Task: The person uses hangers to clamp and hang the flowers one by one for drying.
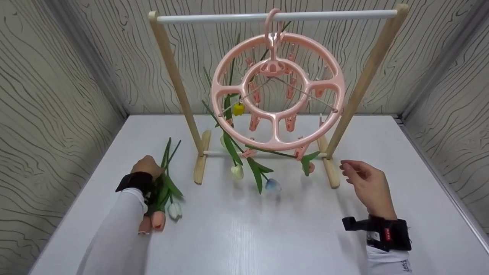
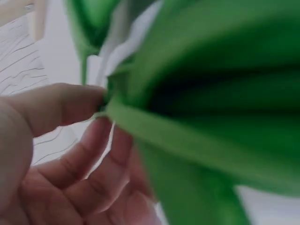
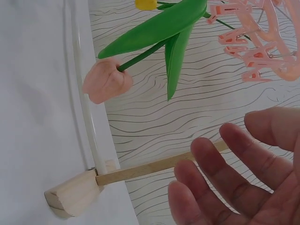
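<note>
On the left of the table, my left hand (image 1: 147,167) is at a small bunch of artificial tulips with green leaves. Two pinkish-orange blooms (image 1: 158,220) and a white bloom (image 1: 175,210) point toward me. In the left wrist view, thumb and forefinger pinch a thin green tulip stem (image 2: 108,96); large leaves (image 2: 225,112) hide much beyond it. My right hand (image 1: 368,187) is raised beside the rack's right foot, fingers loosely bent and holding nothing. Near it, a pink tulip (image 3: 108,80) hangs from a clip of the round pink hanger (image 1: 277,143).
The hanger hooks over the white bar (image 1: 214,18) of a wooden rack (image 1: 177,88). Other clips hold a blue tulip (image 1: 273,185), a white tulip (image 1: 237,172) and a yellow tulip (image 1: 238,109). Patterned panels (image 1: 439,57) wall the table on three sides.
</note>
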`<state>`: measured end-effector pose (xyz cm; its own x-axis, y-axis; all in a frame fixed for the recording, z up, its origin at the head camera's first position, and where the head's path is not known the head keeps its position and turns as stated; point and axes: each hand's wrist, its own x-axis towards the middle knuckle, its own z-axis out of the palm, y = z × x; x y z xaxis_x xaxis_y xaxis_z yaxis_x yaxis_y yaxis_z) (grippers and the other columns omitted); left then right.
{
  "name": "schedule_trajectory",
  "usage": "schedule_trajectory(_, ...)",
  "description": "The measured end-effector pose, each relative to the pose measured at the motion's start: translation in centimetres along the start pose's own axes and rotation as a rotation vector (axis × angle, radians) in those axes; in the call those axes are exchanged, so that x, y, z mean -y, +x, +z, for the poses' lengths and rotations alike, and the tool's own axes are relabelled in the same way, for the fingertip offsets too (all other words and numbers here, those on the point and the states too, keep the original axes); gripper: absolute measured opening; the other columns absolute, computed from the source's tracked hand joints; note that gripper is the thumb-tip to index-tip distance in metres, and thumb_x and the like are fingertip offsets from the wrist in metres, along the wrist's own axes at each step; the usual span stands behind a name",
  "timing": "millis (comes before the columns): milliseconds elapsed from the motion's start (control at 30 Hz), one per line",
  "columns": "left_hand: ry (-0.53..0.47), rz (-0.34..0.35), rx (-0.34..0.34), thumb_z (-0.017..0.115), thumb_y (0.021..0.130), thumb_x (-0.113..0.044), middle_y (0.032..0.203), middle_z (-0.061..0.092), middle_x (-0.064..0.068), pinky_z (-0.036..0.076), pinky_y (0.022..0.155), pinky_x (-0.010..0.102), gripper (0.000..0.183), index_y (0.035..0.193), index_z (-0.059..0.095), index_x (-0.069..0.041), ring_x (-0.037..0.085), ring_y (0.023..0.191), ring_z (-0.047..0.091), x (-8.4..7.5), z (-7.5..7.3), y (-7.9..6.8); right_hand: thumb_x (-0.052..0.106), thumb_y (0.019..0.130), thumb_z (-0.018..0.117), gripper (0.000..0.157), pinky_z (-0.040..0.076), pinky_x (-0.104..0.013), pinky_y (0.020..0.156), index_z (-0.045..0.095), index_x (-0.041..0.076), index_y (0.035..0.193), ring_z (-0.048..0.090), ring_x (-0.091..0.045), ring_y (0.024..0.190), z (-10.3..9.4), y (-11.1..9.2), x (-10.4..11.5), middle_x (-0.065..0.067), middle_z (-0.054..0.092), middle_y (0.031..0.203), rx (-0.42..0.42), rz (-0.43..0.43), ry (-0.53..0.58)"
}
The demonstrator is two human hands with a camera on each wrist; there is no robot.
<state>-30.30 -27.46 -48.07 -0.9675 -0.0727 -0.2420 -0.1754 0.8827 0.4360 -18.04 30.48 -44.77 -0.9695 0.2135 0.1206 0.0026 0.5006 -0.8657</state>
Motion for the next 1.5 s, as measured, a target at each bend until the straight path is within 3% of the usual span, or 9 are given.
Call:
schedule_trajectory(133, -0.113, 0.049, -0.009, 0.059, 0.093, -0.018, 0.076, 0.070, 0.014, 0.050, 0.056, 0.030, 0.031, 0.092, 0.070, 0.010, 0.017, 0.056, 0.062, -0.7, -1.0, -1.3, 0.038, 0.102, 0.054, 0.044, 0.053, -0.017, 0.079, 0.063, 0.004, 0.128, 0.064, -0.017, 0.102, -0.4, -0.1, 0.0, -0.014, 0.067, 0.121, -0.001, -0.005, -0.007)
schedule_trajectory(333, -0.249, 0.129, -0.121, 0.066, 0.097, -0.031, 0.082, 0.070, 0.011, 0.050, 0.060, 0.030, 0.037, 0.101, 0.072, 0.005, 0.016, 0.061, 0.064, -2.5, -3.7, -4.9, 0.039, 0.102, 0.054, 0.045, 0.053, -0.016, 0.078, 0.063, 0.004, 0.128, 0.065, -0.017, 0.102, -0.8, -0.3, 0.2, -0.014, 0.067, 0.120, -0.002, -0.009, -0.027)
schedule_trajectory(533, -0.360, 0.208, -0.257, 0.066, 0.097, -0.035, 0.085, 0.069, 0.008, 0.050, 0.062, 0.028, 0.034, 0.100, 0.075, -0.003, 0.019, 0.067, 0.066, -5.8, -6.1, -10.2, 0.038, 0.103, 0.054, 0.043, 0.053, -0.018, 0.078, 0.064, 0.005, 0.127, 0.065, -0.016, 0.099, -1.2, -0.6, 0.3, -0.013, 0.069, 0.114, 0.005, -0.034, -0.054)
schedule_trajectory(700, -0.491, 0.286, -0.335, 0.068, 0.095, -0.033, 0.087, 0.071, 0.008, 0.055, 0.063, 0.025, 0.031, 0.104, 0.076, -0.004, 0.019, 0.068, 0.068, -9.6, -6.7, -15.4, 0.038, 0.102, 0.055, 0.041, 0.052, -0.014, 0.077, 0.065, 0.006, 0.126, 0.065, -0.012, 0.097, -1.4, -1.0, 0.6, -0.010, 0.070, 0.112, 0.015, -0.069, -0.099)
schedule_trajectory(833, -0.604, 0.390, -0.360, 0.071, 0.093, -0.018, 0.084, 0.071, 0.007, 0.056, 0.062, 0.027, 0.015, 0.099, 0.077, -0.006, 0.023, 0.068, 0.067, -13.0, -5.8, -18.7, 0.039, 0.102, 0.055, 0.042, 0.050, -0.013, 0.077, 0.066, 0.006, 0.125, 0.065, -0.021, 0.100, -1.4, -1.2, 1.1, -0.010, 0.070, 0.111, 0.017, -0.076, -0.121)
schedule_trajectory(967, -0.679, 0.547, -0.335, 0.071, 0.091, -0.006, 0.083, 0.070, 0.001, 0.057, 0.062, 0.029, 0.009, 0.096, 0.077, -0.011, 0.020, 0.069, 0.066, -15.8, -3.6, -20.4, 0.037, 0.102, 0.056, 0.040, 0.050, -0.012, 0.076, 0.067, 0.006, 0.124, 0.066, -0.018, 0.099, -1.4, -1.5, 1.4, -0.010, 0.071, 0.109, 0.008, -0.098, -0.134)
schedule_trajectory(1167, -0.781, 0.778, -0.241, 0.068, 0.094, -0.009, 0.088, 0.069, -0.004, 0.058, 0.068, 0.032, 0.013, 0.102, 0.077, -0.013, 0.017, 0.075, 0.066, -19.2, 0.0, -20.7, 0.034, 0.101, 0.058, 0.035, 0.049, -0.012, 0.076, 0.069, 0.007, 0.120, 0.066, -0.011, 0.095, -1.2, -2.0, 2.4, -0.007, 0.072, 0.105, -0.012, -0.138, -0.145)
schedule_trajectory(1367, -0.866, 0.902, -0.198, 0.063, 0.096, -0.007, 0.097, 0.067, -0.001, 0.057, 0.070, 0.032, 0.017, 0.108, 0.075, -0.010, 0.019, 0.080, 0.066, -21.7, 2.6, -20.7, 0.033, 0.102, 0.058, 0.034, 0.049, -0.011, 0.078, 0.070, 0.006, 0.118, 0.068, -0.014, 0.094, -0.8, -2.7, 4.1, -0.005, 0.073, 0.101, 0.009, -0.181, -0.130)
schedule_trajectory(1500, -0.852, 0.978, -0.207, 0.062, 0.096, -0.006, 0.102, 0.067, 0.000, 0.058, 0.071, 0.030, 0.019, 0.110, 0.074, -0.009, 0.016, 0.082, 0.067, -23.1, 4.0, -20.6, 0.028, 0.101, 0.060, 0.029, 0.051, -0.014, 0.075, 0.072, 0.006, 0.114, 0.068, -0.012, 0.090, -0.4, -3.5, 5.3, -0.002, 0.074, 0.098, 0.008, -0.238, -0.120)
